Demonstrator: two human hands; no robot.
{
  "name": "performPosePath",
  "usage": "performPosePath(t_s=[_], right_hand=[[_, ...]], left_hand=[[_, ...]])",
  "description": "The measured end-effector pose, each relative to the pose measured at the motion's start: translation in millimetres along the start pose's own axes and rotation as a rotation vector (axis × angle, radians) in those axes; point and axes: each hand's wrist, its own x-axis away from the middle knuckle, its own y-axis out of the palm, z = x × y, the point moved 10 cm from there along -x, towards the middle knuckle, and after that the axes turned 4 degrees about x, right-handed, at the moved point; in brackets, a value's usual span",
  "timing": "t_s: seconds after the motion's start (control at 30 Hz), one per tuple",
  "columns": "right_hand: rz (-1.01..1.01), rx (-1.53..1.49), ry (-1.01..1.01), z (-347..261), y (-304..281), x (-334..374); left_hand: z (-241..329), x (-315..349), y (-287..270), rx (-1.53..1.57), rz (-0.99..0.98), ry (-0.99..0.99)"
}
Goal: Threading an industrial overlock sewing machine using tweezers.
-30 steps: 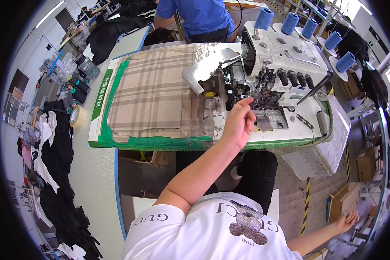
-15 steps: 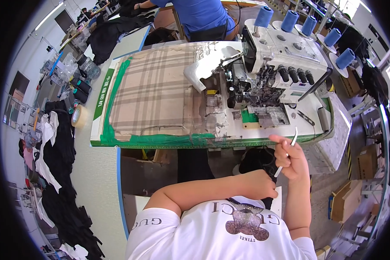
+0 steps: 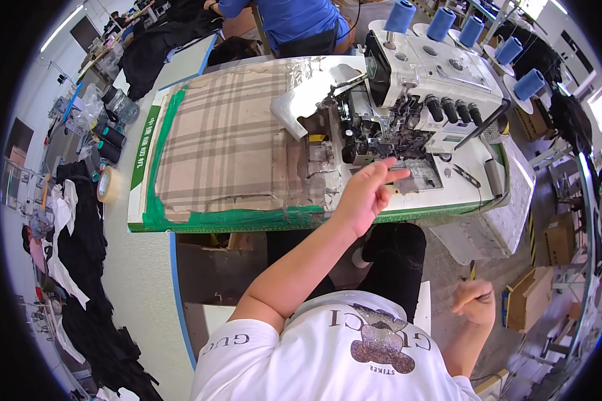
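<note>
An overlock sewing machine (image 3: 441, 80) stands on the table with its inner parts exposed. A shiny metal plate (image 3: 289, 115) sticks out at its left. My left hand (image 3: 368, 194) reaches over the table's front edge to the area below the needles. Two of its fingers point forward, apart, and the others are bent; I see nothing held in it. Whether its fingertips touch the machine I cannot tell. Off to the right, beyond the table edge, my right hand (image 3: 475, 302) is closed, slightly blurred. A small dark bit shows at it, too unclear to name.
Blue thread cones (image 3: 441, 25) stand behind the machine. A slim dark hand tool (image 3: 467, 176) lies right of it. Plaid cloth (image 3: 227, 140) covers the tabletop, edged with green tape (image 3: 247, 218). At left are a tape roll (image 3: 108, 185) and dark garments (image 3: 80, 260). A person in blue (image 3: 297, 27) sits ahead.
My left hand has moved from near my chest forward to the machine. My right hand has drawn back and down to the right; the slim pale tool it held is no longer visible.
</note>
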Motion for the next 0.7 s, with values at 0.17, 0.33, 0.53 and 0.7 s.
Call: performPosePath(t_s=[0.17,0.33,0.53,0.7], right_hand=[[0.078,0.213,0.527,75.3,-11.2,27.6],[0.297,0.525,0.422,75.3,-14.8,-3.9],[0.308,-0.246,0.270,64.0,52.9,-106.3],[0.141,-0.555,0.418,79.3,106.4,-146.4]], left_hand=[[37.5,21.2,-10.6,-0.118,0.143,0.204],[61.2,83.4,-3.6,-0.819,0.149,0.531],[-6.6,125.4,31.6,-1.717,-0.478,0.762],[-48.3,115.3,-34.2,-2.033,-0.644,0.074]])
